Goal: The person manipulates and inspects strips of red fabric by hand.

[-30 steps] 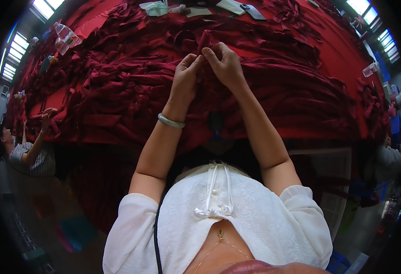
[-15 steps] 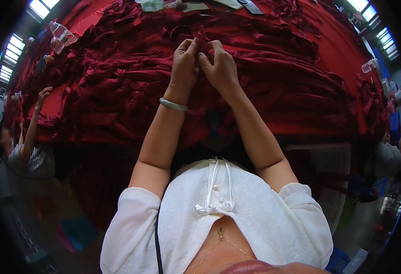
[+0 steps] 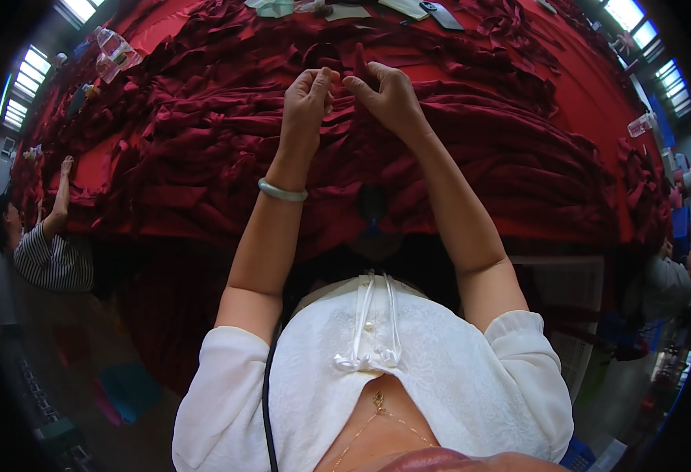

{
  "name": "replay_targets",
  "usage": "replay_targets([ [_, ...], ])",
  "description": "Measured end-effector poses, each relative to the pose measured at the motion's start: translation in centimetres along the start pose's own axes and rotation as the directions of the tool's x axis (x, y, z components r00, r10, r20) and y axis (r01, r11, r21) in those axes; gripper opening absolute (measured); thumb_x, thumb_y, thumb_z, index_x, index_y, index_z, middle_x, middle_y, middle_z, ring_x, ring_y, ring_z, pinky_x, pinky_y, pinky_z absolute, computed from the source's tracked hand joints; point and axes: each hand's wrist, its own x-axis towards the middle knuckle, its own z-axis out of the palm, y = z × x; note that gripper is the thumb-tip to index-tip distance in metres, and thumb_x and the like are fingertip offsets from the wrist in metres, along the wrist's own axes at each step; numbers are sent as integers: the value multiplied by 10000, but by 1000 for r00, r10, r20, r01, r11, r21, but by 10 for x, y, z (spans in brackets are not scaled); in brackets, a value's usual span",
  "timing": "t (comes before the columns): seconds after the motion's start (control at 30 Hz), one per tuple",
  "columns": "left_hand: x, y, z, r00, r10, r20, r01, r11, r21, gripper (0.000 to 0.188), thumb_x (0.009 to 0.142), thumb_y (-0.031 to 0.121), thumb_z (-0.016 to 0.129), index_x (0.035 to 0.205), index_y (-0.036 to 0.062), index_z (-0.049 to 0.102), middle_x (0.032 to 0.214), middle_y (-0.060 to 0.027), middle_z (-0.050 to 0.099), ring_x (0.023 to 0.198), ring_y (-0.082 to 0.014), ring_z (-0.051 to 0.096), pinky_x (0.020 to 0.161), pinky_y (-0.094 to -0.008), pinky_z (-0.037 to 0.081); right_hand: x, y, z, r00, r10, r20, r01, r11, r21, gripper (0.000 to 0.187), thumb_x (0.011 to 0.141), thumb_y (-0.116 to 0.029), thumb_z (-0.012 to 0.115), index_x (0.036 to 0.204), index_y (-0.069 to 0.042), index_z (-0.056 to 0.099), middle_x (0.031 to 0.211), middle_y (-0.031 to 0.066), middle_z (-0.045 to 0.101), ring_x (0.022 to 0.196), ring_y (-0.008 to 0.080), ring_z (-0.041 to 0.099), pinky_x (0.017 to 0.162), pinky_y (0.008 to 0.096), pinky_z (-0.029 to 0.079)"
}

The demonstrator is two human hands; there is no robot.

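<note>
Probably, handling this cloth well depends on light fingertip control: both hands should work close to the edge of the dark red fabric strip (image 3: 360, 58), with even, gentle tension so it doesn't twist or crease. Keeping the wrists level and letting the loose length rest on the heap of dark red cloth (image 3: 227, 149) should stop its weight from dragging at the fingers.

As for the grip, the left hand (image 3: 308, 96) is nearly closed, thumb and forefinger brought together at the tips; whether any cloth is caught between them, I cannot tell. The right hand (image 3: 393, 97) has a narrow grip, its thumb pointing toward the left hand and its forefinger curled a little apart from it. The strip shows right at those fingertips, pointing away from the body, though how firmly it is pinched, if at all, is unclear. A small gap separates the two hands, which are over the heap spread across the red-covered desk (image 3: 589, 98).
</note>
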Motion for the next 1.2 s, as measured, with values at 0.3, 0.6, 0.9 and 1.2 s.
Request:
replay_targets([
  [0.3,51,2,21,997,-47,55,56,981,-183,134,846,159,692,794,67,608,682,-1,598,514,-38,468,461,-191,366,-25,3,17,952,182,245,-303,649,698,231,951,-189,550,981,18,650,840,-22,635,706,16,530,608,191,436],
  [0.6,46,-10,26,996,-43,-72,11,921,-390,129,847,169,695,796,72,626,693,5,613,552,-54,523,488,-186,393,-12,3,15,996,54,68,-79,889,451,254,941,-184,534,834,35,604,703,-29,579,643,31,464,548,222,394],
  [0.9,52,-11,17,997,-54,61,67,967,-246,122,879,174,650,864,53,640,773,-10,645,616,-76,568,543,-208,441,-13,2,22,999,40,-32,-31,966,258,274,935,-195,495,819,41,570,583,53,496,554,87,430,522,306,390],
  [1.2,44,-13,19,987,-88,134,130,928,-350,77,891,133,625,869,59,619,779,-14,632,645,-77,577,575,-206,470,-31,-11,11,994,93,-54,-80,976,202,300,895,-206,534,725,40,519,553,151,464,514,122,424,498,346,376],
])
